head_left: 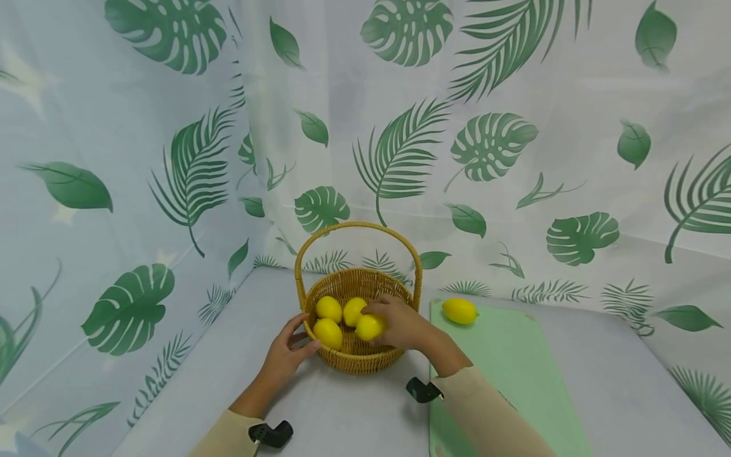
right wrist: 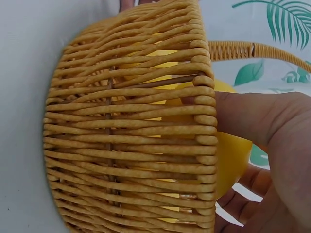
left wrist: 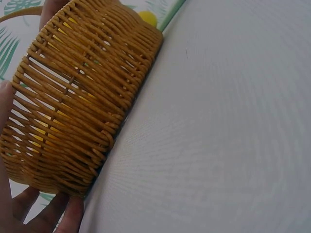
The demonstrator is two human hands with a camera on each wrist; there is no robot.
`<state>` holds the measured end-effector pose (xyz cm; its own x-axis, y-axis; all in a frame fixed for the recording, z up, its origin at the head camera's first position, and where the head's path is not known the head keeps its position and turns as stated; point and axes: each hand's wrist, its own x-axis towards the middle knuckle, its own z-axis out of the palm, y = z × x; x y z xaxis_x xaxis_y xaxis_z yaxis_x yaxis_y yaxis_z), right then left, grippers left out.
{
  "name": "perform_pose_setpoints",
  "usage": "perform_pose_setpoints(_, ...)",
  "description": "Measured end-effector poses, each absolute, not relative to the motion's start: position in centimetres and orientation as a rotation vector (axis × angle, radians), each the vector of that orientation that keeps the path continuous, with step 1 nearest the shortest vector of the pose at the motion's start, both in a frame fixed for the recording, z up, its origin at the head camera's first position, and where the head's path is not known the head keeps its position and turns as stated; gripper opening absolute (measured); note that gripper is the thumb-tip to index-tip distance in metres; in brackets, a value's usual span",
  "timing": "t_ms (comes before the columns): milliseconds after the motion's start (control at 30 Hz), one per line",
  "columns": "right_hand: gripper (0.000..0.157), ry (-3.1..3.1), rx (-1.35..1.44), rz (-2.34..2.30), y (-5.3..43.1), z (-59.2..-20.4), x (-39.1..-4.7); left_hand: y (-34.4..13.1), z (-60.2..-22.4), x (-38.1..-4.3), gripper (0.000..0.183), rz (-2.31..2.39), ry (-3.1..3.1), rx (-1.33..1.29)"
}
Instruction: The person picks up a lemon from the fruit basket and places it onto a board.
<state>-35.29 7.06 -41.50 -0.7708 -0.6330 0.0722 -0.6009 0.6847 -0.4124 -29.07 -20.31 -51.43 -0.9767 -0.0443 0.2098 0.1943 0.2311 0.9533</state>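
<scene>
A wicker basket (head_left: pixel 362 363) with a tall arched handle stands on the table. My left hand (head_left: pixel 288 349) grips its left side, thumb at the near rim and fingers along the outer wall. Inside the basket, my right hand (head_left: pixel 400 322) holds a yellow lemon (head_left: pixel 370 327) between thumb and fingers. In the right wrist view the thumb lies over this lemon (right wrist: pixel 234 162) just above the rim. Three more lemons sit in the left and middle of the basket, one of them a front lemon (head_left: pixel 328 334) close to my left fingers.
To the basket's right lies a light green board (head_left: pixel 514 374), with another lemon (head_left: pixel 459 311) at its far left corner. A pale cloth covers the table (head_left: pixel 342 419). Leaf-printed curtains (head_left: pixel 411 190) hang behind and to the left.
</scene>
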Motion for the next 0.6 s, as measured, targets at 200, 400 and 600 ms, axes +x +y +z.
perform_pose_setpoints(200,0.057,2.833,-1.027,-0.698,7.3,-41.3,-34.8,-20.3,-51.5,-29.0,0.069,-1.831,-2.301,-0.156)
perform_pose_setpoints(400,0.058,2.847,-1.034,-0.715,7.7,-41.1,-34.7,-20.3,-51.6,-29.0,0.069,-1.857,-2.291,-0.154)
perform_pose_setpoints(600,0.060,2.839,-1.033,-0.735,8.4,-40.8,-34.6,-20.3,-51.5,-29.1,0.069,-1.855,-2.300,-0.148)
